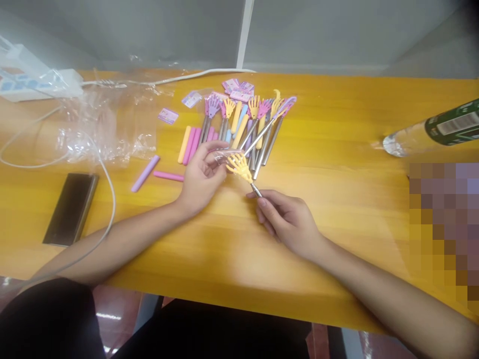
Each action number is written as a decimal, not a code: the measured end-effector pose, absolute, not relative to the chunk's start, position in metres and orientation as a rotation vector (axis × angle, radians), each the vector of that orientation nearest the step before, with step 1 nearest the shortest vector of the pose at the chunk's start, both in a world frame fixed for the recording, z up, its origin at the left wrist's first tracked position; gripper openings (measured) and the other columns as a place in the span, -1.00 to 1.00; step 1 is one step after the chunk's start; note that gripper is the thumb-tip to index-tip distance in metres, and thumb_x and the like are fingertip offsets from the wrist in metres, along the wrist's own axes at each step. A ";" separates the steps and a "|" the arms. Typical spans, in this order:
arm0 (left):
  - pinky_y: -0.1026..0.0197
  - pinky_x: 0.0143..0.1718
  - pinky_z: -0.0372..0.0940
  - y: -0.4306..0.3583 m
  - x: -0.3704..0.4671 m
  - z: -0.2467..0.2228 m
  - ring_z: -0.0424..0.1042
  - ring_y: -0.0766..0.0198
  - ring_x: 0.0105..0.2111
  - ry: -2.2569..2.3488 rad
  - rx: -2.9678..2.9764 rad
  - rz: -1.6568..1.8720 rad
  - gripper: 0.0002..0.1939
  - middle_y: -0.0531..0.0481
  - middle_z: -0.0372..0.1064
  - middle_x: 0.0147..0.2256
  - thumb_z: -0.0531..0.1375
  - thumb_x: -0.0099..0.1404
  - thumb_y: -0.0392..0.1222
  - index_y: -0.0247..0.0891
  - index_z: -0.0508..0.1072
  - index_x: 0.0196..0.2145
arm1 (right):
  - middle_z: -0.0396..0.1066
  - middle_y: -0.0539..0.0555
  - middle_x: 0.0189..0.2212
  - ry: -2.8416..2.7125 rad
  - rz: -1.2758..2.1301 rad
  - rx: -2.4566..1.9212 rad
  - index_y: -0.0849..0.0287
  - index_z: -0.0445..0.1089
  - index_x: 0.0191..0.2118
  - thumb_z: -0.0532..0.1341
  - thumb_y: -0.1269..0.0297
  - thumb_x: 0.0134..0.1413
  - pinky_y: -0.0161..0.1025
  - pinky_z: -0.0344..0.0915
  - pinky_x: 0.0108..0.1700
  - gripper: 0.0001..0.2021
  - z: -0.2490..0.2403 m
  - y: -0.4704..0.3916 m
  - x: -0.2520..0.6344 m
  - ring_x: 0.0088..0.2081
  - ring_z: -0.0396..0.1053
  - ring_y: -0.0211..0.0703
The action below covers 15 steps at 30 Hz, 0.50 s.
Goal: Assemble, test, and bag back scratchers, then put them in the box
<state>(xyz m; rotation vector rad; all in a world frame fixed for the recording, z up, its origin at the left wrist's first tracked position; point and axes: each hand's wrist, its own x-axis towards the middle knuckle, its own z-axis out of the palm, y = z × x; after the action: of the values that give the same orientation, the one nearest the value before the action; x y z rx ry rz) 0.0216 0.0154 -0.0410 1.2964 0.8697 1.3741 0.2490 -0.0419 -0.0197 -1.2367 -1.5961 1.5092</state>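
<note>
A white power strip (69,82) sits at the back left corner of the worktop (337,139), with a white cable (179,77) running along the back edge before a grey partition (318,35). A dark phone (70,208) lies toward the front left, a thin looping cord (114,199) beside it. Near the right edge is a clear bottle with a green label (441,129).

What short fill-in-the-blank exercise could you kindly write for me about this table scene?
The right hand grips a metal rod topped by a hand-shaped head coloured ____.
The dark phone lies beside the person's ____ forearm.
The loose stick nearest the phone is coloured ____.
The bottle bears a label whose main colour is ____.

Missing words: yellow; left; purple; green.
</note>
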 end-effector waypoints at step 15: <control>0.07 0.14 0.50 0.010 0.022 -0.038 0.63 0.09 0.10 0.902 1.257 1.344 -0.71 -0.12 0.65 0.01 0.29 0.54 0.01 -0.14 0.46 0.11 | 0.38 -0.05 -0.49 -1.663 1.470 -1.253 0.27 0.50 0.08 0.13 0.09 0.53 -0.44 0.26 -0.67 -0.64 -0.020 -0.047 0.248 -0.68 0.30 -0.40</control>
<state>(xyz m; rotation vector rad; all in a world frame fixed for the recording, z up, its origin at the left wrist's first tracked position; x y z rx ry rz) 0.0216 0.0097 -0.0380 1.2571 0.9023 1.3438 0.2482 -0.0473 -0.0202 -1.2530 -1.6633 1.4702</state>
